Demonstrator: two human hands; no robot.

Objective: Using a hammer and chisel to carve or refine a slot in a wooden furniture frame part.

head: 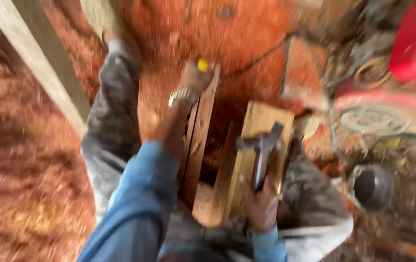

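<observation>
Wooden planks [203, 145] lie between my knees on red, chip-strewn ground [18, 160]. My right hand [261, 206] is wrapped tight round the handle of a hammer [262, 150], its dark head resting on the pale plank [259, 121] just beyond my knuckles. My left hand [193, 77] reaches to the far end of the darker plank, fingers pinched on something small and yellow [202, 65]; blur hides what. I'd judge a steady plank and square strikes matter most
</observation>
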